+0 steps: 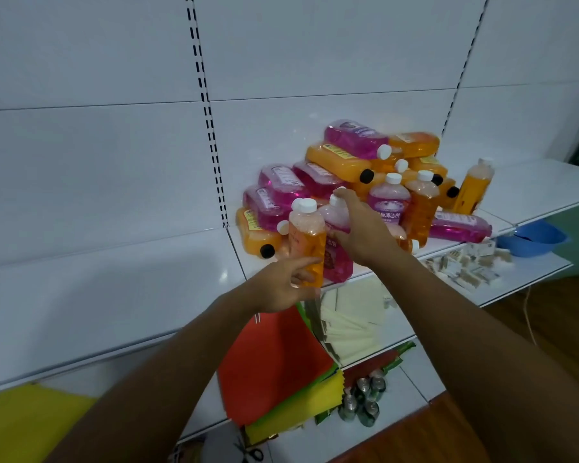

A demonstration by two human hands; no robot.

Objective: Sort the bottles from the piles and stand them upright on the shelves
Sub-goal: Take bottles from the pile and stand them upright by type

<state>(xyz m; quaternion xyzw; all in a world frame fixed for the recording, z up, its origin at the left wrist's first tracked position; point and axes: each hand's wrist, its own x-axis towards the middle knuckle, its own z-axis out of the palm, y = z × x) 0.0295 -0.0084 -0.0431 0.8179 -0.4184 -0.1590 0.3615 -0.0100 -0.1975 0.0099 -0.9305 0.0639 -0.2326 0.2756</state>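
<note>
White shelf (pixel 532 195), wooden floor (pixel 555 312).

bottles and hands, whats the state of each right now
orange bottle: upright, held low by left hand
pink bottle: upright at shelf edge, right hand gripping its top
pile: mostly lying flat, unsorted
orange bottle at far right: tilted
pink bottle at right: lying flat

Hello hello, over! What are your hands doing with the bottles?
Left hand holds orange bottle upright. Right hand grips pink bottle. Pile crowds behind, mostly lying down.
</note>
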